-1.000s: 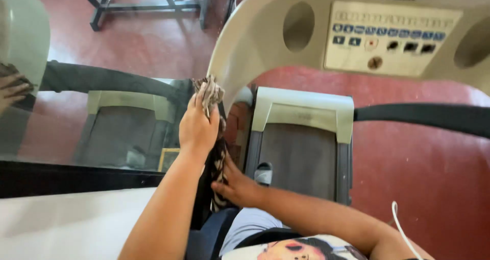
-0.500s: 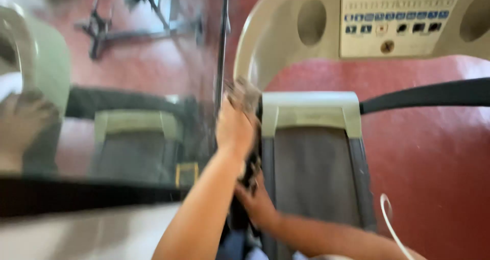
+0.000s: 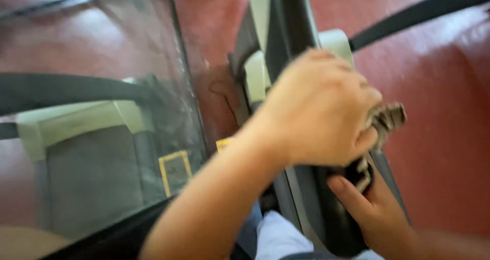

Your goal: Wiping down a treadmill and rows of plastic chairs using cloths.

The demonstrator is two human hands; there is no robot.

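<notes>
Far left: mirror or glass panel (image 3: 97, 137) showing a reflected treadmill deck and a black handrail; its dark frame edge (image 3: 186, 86) runs top to bottom just left of the hands. Centre: treadmill upright (image 3: 286, 25), pale trim, dark rail beside it. Left hand (image 3: 319, 109) is fisted, fingers clamped together on a crumpled grey patterned cloth (image 3: 385, 119) pressed against the upright's near side; the cloth pokes out past the fingertips to the right. Below it the right hand (image 3: 375, 209) has fingers curled loosely around a dark rounded part (image 3: 342, 224) of the frame, apparently bracing; whether it also pinches the cloth's lower end I cannot tell, frame is blurred. Progress, judged only: wiping looks mid-way, cloth is in contact low on the post, no visible clean/dirty boundary, so done versus left is not readable. Room: tight on the left, glass frame near the forearm; open red floor (image 3: 449, 137) to the right, with a black handrail (image 3: 408, 20) crossing far right overhead.
</notes>
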